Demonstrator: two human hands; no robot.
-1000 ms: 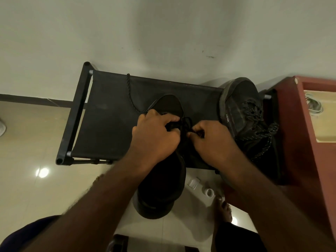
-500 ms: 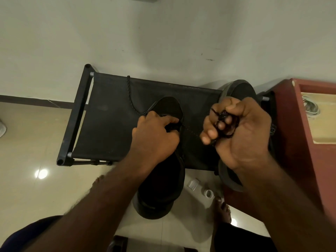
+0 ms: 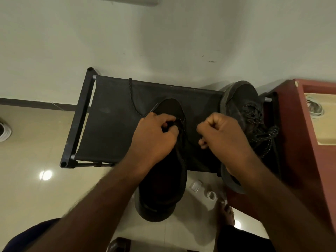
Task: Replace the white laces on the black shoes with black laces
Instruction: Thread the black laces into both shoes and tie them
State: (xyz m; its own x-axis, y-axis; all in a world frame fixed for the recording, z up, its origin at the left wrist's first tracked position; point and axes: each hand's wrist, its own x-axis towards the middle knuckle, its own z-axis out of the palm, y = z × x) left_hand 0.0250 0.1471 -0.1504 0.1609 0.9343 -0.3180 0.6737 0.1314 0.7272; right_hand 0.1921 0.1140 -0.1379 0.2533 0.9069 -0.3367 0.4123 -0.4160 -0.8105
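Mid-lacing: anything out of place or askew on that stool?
The middle black shoe and the laced black shoe on the right overhang the near edge of the black fabric stool, heels unsupported. A loose speckled black lace trails to its far edge.

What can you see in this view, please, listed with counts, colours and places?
black shoes: 2, black; one in the centre under the hands, the other at the rack's right end, laced.
black lace: 1, black with speckles; trails across the rack's fabric to the centre shoe.
rack: 1, black; against the wall.
cabinet: 1, reddish-brown; right.
coiled cord: 1, whitish; in the cabinet's top recess.
small items: 2, white; on the floor below the rack.
foot: 1, bare; on the floor, lower right.
left hand: 1; grips the lacing of the centre shoe.
right hand: 1; fisted beside it, apparently on the lace.
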